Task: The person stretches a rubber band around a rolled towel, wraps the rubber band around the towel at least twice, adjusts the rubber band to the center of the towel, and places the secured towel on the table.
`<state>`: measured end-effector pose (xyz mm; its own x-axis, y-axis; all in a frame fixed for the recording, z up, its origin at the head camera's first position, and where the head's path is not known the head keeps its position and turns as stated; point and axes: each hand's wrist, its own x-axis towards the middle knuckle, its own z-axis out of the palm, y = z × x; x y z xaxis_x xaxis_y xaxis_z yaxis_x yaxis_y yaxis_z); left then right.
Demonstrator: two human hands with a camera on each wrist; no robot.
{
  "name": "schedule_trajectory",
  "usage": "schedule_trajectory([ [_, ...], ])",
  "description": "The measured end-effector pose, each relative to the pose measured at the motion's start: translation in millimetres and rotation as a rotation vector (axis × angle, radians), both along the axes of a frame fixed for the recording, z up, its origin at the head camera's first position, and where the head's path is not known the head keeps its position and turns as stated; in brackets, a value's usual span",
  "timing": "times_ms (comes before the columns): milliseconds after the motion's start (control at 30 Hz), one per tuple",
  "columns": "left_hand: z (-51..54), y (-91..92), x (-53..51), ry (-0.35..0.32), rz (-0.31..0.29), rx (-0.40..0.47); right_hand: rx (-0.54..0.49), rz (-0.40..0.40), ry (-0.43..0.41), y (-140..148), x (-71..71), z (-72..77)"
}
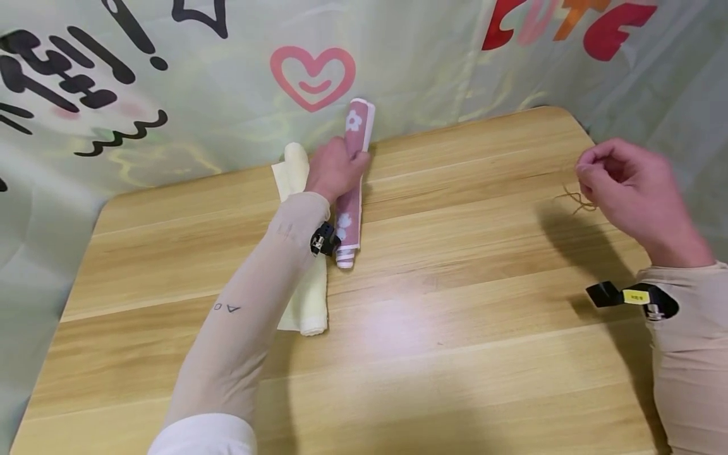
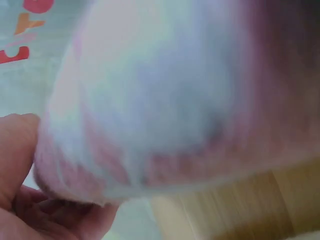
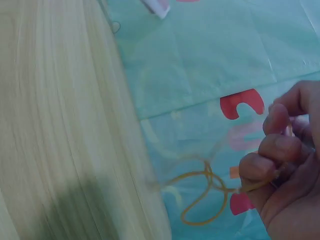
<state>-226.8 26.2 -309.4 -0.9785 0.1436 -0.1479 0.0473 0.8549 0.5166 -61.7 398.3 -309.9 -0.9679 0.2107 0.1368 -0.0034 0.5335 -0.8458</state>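
Observation:
In the head view, my left hand (image 1: 337,165) grips a rolled pink towel (image 1: 354,139) with white flowers near the table's far edge. That roll fills most of the left wrist view, blurred, with my thumb and fingers around its end. Just left of it lies a cream towel (image 1: 313,306), mostly rolled with a flat flap, partly hidden under my left forearm. My right hand (image 1: 637,193) is raised over the table's right side, fingers curled. From it dangle thin yellow rubber bands (image 1: 581,202), looped and tangled in the right wrist view.
A wooden table (image 1: 455,354) with rounded far corners lies under both towels. Behind it hangs a pale printed curtain (image 1: 421,69) with a pink heart and coloured letters, close against the far edge.

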Motion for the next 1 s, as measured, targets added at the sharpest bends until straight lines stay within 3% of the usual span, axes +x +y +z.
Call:
schedule_trajectory([
  [100,6.3,2.0,4.5,0.025,0.034,0.045,0.044,0.003,0.002,0,1.7,-0.2],
  [433,25.6,9.2,15.1,0.108,0.040,0.139,0.118,0.028,-0.070,5,-0.8,1.0],
  [533,30.8,10.7,20.0,0.113,0.042,0.167,0.059,0.029,-0.064,5,-0.9,0.4],
  [600,33.8,11.9,23.3,0.115,0.037,0.185,0.075,0.031,-0.084,4,0.2,1.0],
  [700,37.1,13.3,28.6,0.123,0.029,0.213,-0.019,0.031,-0.073,2,0.9,2.8],
  [767,39.1,14.0,31.6,0.138,0.019,0.226,-0.011,0.024,-0.069,2,1.5,4.8],
  [1000,43.9,14.2,43.2,0.160,-0.006,0.274,-0.136,0.076,-0.076,0,1.8,6.4],
])
